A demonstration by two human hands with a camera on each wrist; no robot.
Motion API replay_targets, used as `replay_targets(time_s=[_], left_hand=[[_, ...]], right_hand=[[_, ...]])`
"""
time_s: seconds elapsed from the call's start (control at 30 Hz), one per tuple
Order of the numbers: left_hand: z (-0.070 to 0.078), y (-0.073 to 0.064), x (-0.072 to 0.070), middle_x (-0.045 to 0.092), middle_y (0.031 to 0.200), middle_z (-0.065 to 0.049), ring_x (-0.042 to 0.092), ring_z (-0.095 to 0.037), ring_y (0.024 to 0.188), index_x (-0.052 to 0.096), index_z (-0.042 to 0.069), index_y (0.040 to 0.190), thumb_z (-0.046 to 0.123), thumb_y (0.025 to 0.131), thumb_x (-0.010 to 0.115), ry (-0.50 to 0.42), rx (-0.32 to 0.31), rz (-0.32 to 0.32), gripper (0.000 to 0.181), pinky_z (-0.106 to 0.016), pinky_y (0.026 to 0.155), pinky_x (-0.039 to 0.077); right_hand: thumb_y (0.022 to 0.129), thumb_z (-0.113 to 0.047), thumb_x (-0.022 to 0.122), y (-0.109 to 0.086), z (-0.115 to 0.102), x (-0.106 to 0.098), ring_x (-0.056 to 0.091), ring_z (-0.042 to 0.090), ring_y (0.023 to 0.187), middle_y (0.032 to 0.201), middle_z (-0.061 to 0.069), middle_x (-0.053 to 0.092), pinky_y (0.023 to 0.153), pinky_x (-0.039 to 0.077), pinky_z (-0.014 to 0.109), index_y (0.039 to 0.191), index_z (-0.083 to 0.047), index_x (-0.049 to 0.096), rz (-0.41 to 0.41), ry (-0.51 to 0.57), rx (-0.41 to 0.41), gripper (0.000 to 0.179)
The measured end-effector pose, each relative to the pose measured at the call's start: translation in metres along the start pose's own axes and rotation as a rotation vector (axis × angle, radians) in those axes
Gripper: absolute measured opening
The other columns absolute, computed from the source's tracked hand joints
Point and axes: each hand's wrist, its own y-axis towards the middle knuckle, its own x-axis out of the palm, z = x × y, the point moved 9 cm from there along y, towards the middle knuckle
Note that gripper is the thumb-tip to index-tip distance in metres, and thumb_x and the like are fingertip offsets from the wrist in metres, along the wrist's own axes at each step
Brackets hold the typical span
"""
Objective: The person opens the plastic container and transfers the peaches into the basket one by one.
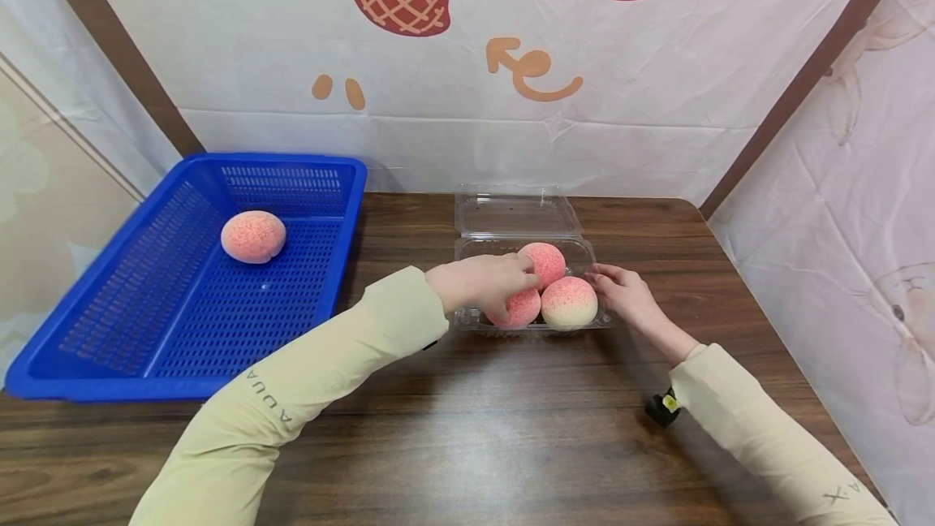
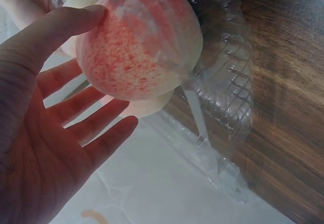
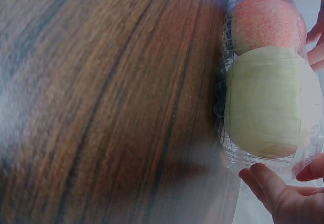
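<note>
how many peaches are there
4: one peach in the blue basket; in the open clear clamshell, a back peach, a front-left peach and a front-right peach.

Printed cloth walls [image 1: 438, 116] round a table [image 1: 511, 420] suggest a makeshift booth

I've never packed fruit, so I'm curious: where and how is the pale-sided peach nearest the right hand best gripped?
Probably around its rounded upper half, from above. The open lid leaves the top of the pale-sided peach exposed, while the walls of the clear container and two other peaches crowd its sides.
</note>
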Motion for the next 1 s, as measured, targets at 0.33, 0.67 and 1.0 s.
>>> replay_targets(time_s=[0.33, 0.67, 1.0], left_hand=[[0.003, 0.000, 0.004, 0.047, 0.107, -0.007, 0.047, -0.024, 0.101, 0.056, 0.014, 0.114, 0.023, 0.076, 0.068, -0.029, 0.035, 0.038, 0.040, -0.034, 0.080, 0.046], [0.000, 0.002, 0.009, 0.047, 0.109, -0.004, 0.047, -0.023, 0.102, 0.056, 0.019, 0.119, 0.021, 0.076, 0.069, -0.049, 0.043, 0.028, 0.044, -0.034, 0.081, 0.046], [-0.002, 0.005, 0.020, 0.044, 0.125, -0.001, 0.041, -0.021, 0.117, 0.049, 0.020, 0.130, 0.017, 0.080, 0.065, -0.034, 0.014, -0.068, 0.053, -0.032, 0.094, 0.040]], right_hand=[[0.097, -0.010, 0.034, 0.000, 0.000, 0.001, 0.046, 0.036, 0.117, 0.127, 0.030, 0.045, 0.085, 0.047, 0.030, 0.131, 0.016, 0.034, -0.003, 0.004, 0.002, 0.043], [0.097, -0.010, 0.034, -0.001, 0.000, 0.001, 0.046, 0.035, 0.117, 0.128, 0.029, 0.045, 0.087, 0.046, 0.033, 0.132, 0.015, 0.034, 0.002, 0.006, 0.025, 0.043], [0.096, -0.011, 0.035, -0.001, -0.001, 0.000, 0.047, 0.034, 0.116, 0.126, 0.029, 0.046, 0.084, 0.047, 0.027, 0.131, 0.016, 0.035, 0.013, 0.002, 0.013, 0.043]])
